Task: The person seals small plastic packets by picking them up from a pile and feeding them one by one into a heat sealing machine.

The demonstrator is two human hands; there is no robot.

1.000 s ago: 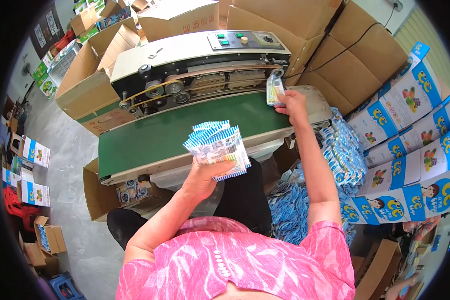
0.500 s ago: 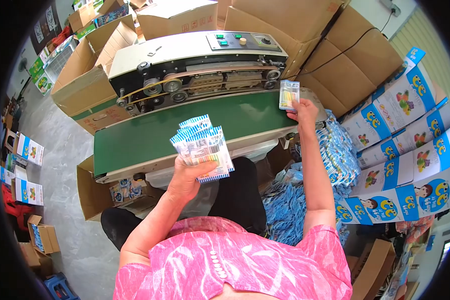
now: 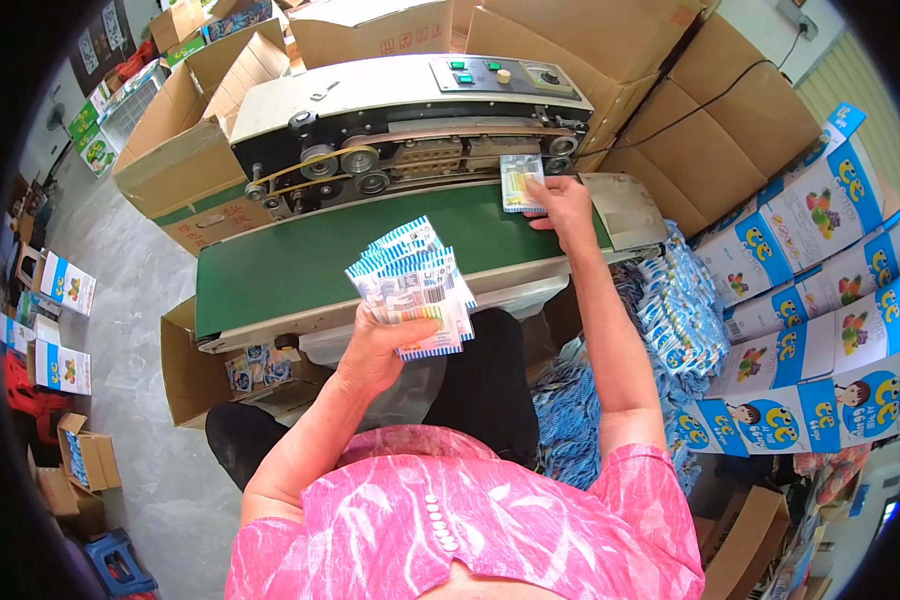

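Note:
My left hand [image 3: 378, 345] is closed round a fanned stack of blue-and-white striped candy packets [image 3: 410, 285], held above the front edge of the green conveyor belt [image 3: 270, 275]. With my right hand [image 3: 566, 212] I grip a single packet [image 3: 520, 185] by its right side. Its top edge reaches the rollers and band of the sealing machine [image 3: 420, 110]; whether the edge is inside the band I cannot tell. Through the packet's clear middle, yellowish and pinkish sticks show.
Right of the belt lies a big heap of blue packets [image 3: 670, 310]. Printed cartons [image 3: 810, 320] lean at the far right. Brown boxes [image 3: 570, 75] stand behind the machine, and an open box [image 3: 195, 370] with packets sits under the belt.
My right hand has carried its packet leftward along the machine, up to the rollers. The left hand keeps its stack at nearly the same place. The view has shifted slightly.

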